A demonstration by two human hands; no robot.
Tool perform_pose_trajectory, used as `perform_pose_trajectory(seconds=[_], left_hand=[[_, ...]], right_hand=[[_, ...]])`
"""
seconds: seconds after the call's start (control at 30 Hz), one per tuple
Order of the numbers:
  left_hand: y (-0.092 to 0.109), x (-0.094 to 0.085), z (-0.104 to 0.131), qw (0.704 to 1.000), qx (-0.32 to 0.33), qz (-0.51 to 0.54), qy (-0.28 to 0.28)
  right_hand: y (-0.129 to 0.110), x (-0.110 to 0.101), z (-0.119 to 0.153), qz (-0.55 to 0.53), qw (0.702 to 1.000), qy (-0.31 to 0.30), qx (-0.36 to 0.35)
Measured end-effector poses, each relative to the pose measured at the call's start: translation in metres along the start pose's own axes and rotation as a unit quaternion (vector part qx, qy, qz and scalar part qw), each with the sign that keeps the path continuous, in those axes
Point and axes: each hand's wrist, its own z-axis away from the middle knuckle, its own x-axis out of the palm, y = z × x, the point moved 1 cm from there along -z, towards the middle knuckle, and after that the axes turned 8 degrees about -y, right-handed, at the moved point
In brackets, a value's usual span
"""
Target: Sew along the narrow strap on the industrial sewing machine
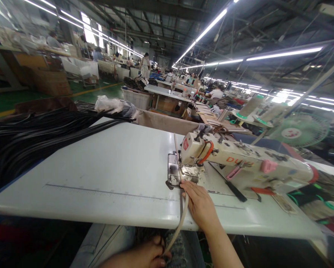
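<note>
A narrow beige strip runs from below the table edge, over the white tabletop and under the needle area of a sewing machine. My right hand lies on the table just in front of the metal needle plate, its fingers together and pressing the strip near the presser foot. Below the table edge, over my lap, my left hand is closed around the lower length of the strip. Part of that hand is cut off by the bottom of the view.
Black strips lie heaped at the left, some over the tabletop corner. A black-handled tool rests against the machine bed. A printed ruler line crosses the table. Thread cones and a green fan stand at right. Several people work farther back.
</note>
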Motion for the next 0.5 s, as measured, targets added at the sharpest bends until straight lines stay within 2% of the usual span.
perform_pose_trajectory(seconds=[0.13, 0.5], left_hand=[[-0.0047, 0.0016, -0.0015, 1.0, -0.009, 0.01, -0.001], [0.002, -0.0009, 0.0019, 0.999, -0.012, 0.033, 0.015]], right_hand=[[-0.0001, 0.0008, 0.0, -0.001, 1.0, -0.004, 0.002], [-0.0012, -0.0004, -0.0002, -0.007, 1.0, -0.003, 0.012]])
